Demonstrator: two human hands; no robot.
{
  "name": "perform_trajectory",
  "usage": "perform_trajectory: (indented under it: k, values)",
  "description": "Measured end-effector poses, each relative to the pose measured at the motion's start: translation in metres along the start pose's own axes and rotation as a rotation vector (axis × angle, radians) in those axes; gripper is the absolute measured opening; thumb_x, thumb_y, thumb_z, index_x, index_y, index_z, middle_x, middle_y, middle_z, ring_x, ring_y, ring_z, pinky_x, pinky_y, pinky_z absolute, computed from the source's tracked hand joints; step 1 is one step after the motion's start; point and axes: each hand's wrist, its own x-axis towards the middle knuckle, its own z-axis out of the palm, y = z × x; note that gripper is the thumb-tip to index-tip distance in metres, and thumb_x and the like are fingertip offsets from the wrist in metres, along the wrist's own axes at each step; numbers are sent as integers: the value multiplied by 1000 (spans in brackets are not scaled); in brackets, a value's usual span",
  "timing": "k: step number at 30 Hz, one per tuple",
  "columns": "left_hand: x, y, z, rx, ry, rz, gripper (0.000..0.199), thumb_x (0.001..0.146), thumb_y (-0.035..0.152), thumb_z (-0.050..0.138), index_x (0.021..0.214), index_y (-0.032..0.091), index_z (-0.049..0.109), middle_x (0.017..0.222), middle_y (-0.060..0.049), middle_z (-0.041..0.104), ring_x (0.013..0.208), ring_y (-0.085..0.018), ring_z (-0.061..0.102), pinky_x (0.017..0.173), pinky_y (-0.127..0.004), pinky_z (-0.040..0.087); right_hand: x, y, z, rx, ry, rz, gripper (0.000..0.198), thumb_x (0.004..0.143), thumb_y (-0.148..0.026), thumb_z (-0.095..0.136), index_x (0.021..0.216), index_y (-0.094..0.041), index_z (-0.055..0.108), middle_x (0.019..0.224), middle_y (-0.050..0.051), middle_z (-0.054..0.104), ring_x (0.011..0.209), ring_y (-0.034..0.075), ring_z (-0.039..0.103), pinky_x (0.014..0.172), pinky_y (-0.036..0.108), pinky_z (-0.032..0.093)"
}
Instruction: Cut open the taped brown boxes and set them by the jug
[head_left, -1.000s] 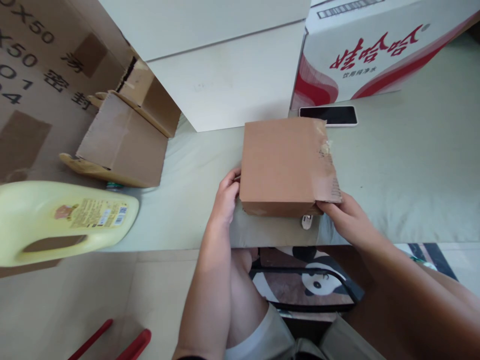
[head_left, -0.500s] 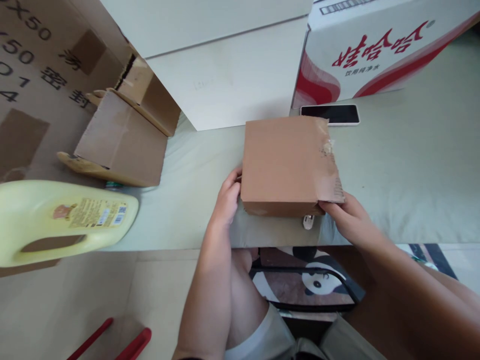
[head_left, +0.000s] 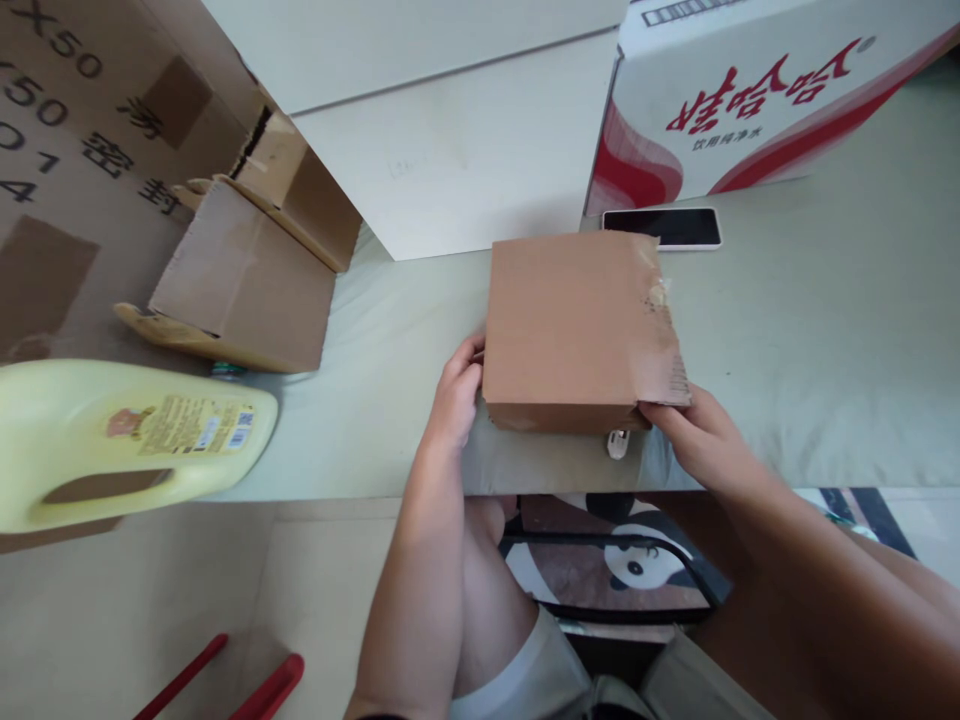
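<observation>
A brown cardboard box [head_left: 566, 325] rests on the pale green cloth, with a torn flap and bits of clear tape along its right side. My left hand [head_left: 457, 390] grips the box's left side; its fingertips are partly hidden behind the edge. At the near right corner, my right hand [head_left: 694, 430] pinches the flap, the thumb along the front edge and the other fingers beneath. A small white object [head_left: 617, 444] pokes out from under the box's front edge; its kind I cannot make out.
A phone [head_left: 675, 228] lies just behind the box. A white cabinet [head_left: 480, 150] and a red-and-white carton [head_left: 720, 110] stand at the back. To the left are open cardboard boxes [head_left: 255, 280] and a yellow jug [head_left: 135, 440]. The cloth's front edge [head_left: 337, 497] runs before my knees.
</observation>
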Motion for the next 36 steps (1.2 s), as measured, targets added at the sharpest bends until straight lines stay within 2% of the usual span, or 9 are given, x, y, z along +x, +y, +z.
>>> perform_trajectory:
  k: [5, 14, 27, 36]
  values:
    - [2, -3, -1, 18, -12, 22, 40, 71, 30, 55, 106, 20, 72, 120, -8, 78, 121, -30, 68, 100, -40, 51, 0, 1, 0, 7, 5, -4, 23, 82, -48, 64, 78, -25, 63, 83, 5, 74, 93, 31, 73, 84, 44, 60]
    - [2, -4, -2, 10, -16, 32, 40, 72, 27, 56, 107, 21, 74, 121, -7, 79, 121, -28, 70, 99, -37, 53, 0, 4, 0, -6, -17, -33, 25, 87, -48, 62, 86, -24, 68, 91, 6, 77, 96, 31, 73, 84, 44, 60]
    - [2, -4, -3, 30, -19, 37, 40, 72, 30, 55, 107, 21, 72, 120, -7, 79, 122, -29, 68, 99, -39, 52, 1, 4, 0, 31, -16, -4, 25, 83, -49, 65, 80, -24, 65, 89, 6, 76, 97, 31, 72, 87, 45, 59]
    - [2, -3, -2, 51, -15, 34, 39, 71, 33, 55, 104, 21, 71, 119, -9, 78, 124, -31, 67, 101, -41, 51, 0, 2, 0, -11, 6, 5, 28, 83, -50, 63, 82, -23, 69, 90, 8, 77, 93, 32, 72, 82, 45, 59]
